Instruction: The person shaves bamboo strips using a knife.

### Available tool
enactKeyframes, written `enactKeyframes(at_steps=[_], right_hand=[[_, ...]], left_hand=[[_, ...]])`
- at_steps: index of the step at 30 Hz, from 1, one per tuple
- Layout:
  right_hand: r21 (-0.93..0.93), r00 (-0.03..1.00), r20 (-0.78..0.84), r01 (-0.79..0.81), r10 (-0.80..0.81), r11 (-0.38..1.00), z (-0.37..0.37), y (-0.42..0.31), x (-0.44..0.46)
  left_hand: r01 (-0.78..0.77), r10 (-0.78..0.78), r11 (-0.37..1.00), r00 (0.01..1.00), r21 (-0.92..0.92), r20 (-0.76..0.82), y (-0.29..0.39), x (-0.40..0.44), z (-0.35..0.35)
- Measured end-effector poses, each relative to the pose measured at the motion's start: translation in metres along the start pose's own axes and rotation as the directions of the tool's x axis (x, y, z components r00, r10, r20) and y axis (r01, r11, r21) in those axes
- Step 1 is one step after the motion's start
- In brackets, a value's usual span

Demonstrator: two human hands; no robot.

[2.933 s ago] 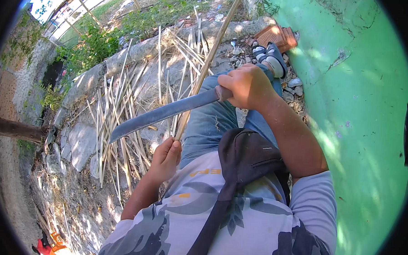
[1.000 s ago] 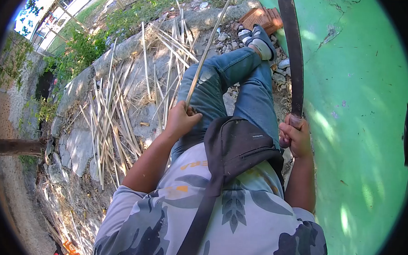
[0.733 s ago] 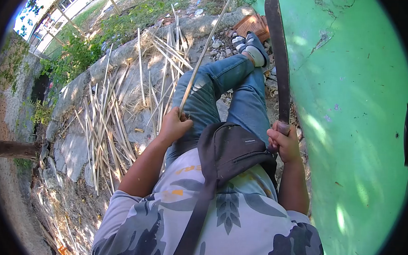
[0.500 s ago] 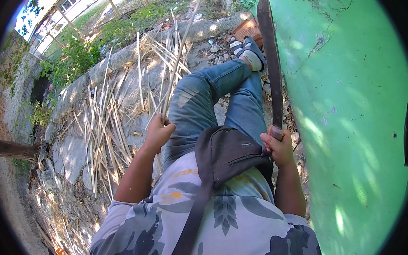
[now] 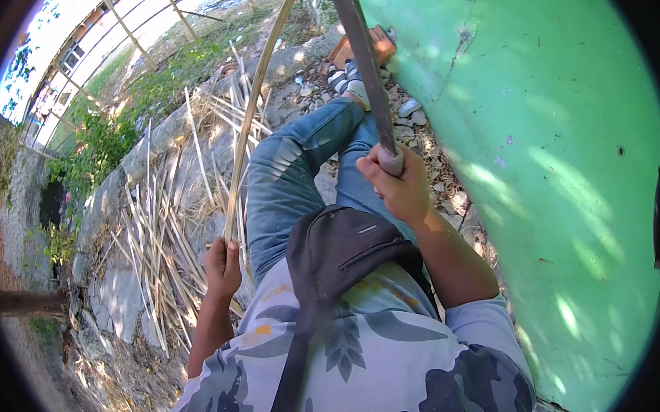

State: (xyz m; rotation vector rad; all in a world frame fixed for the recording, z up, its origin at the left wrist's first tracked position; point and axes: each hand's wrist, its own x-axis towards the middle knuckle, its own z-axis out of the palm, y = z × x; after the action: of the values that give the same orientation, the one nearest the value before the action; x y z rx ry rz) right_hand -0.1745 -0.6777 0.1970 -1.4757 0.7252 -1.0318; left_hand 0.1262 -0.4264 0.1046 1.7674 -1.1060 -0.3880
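Observation:
My left hand (image 5: 223,266) is closed on the lower end of a long, thin wooden strip (image 5: 251,107), which rises past my bent leg to the top edge. My right hand (image 5: 401,181) grips the handle of a machete (image 5: 368,71) in front of the black bag. The dark blade points up and slightly left, and its tip is cut off by the top of the view. Strip and blade are apart, with the strip on the left.
Many pale strips (image 5: 159,250) lie piled on the stony ground at left. A green wall (image 5: 537,178) runs along my right side. Ahead are my sandalled feet (image 5: 348,81), reddish bricks (image 5: 381,46) and loose stones (image 5: 410,108). A black bag (image 5: 350,247) rests on my lap.
My right hand has moved inward and up from beside the wall, bringing the machete closer to the strip. My left hand has shifted left and down, still holding the strip. The view has turned.

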Motion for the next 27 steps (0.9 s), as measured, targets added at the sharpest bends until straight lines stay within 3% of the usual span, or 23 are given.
enactKeyframes(at_steps=[3,8,11,15,16,19,22,25,26,27], right_hand=[[0.171,0.991,-0.036,0.13,-0.126,0.977,0.018,-0.016,0.018],[0.106,0.962,-0.038,0.273,-0.271,0.956,0.011,-0.031,0.031],[0.047,0.94,-0.008,0.34,-0.34,0.939,0.006,-0.033,0.03],[-0.07,0.938,0.029,0.346,-0.345,0.936,0.004,-0.038,0.023],[-0.09,0.935,0.039,0.354,-0.352,0.931,0.006,-0.038,0.022],[-0.128,0.935,0.087,0.353,-0.345,0.927,0.014,-0.038,0.02],[-0.141,0.935,0.138,0.345,-0.327,0.928,0.02,-0.039,0.019],[-0.197,0.932,0.183,0.347,-0.313,0.917,0.019,-0.037,0.02],[-0.224,0.931,0.196,0.347,-0.307,0.911,0.016,-0.035,0.02],[-0.257,0.921,0.19,0.381,-0.34,0.888,0.013,-0.032,0.023]], left_hand=[[-0.08,0.079,0.997,0.991,0.003,0.105,0.018,-0.001,0.006],[-0.267,0.217,0.957,0.918,0.111,0.333,0.05,0.005,0.015],[-0.345,0.28,0.931,0.886,0.122,0.371,0.043,0.011,0.017],[-0.301,0.207,0.937,0.887,0.177,0.412,0.055,0.026,0.018],[-0.237,0.111,0.943,0.885,0.234,0.451,0.064,0.031,0.017],[-0.309,0.228,0.941,0.88,0.137,0.416,0.078,0.045,0.03],[-0.277,0.168,0.95,0.845,0.147,0.508,0.098,0.067,0.042],[0.201,-0.058,0.971,0.727,-0.131,0.684,0.096,0.091,0.052],[0.224,-0.1,0.973,0.632,-0.058,0.768,0.099,0.101,0.048],[0.249,-0.075,0.963,0.61,-0.101,0.789,0.098,0.107,0.05]])
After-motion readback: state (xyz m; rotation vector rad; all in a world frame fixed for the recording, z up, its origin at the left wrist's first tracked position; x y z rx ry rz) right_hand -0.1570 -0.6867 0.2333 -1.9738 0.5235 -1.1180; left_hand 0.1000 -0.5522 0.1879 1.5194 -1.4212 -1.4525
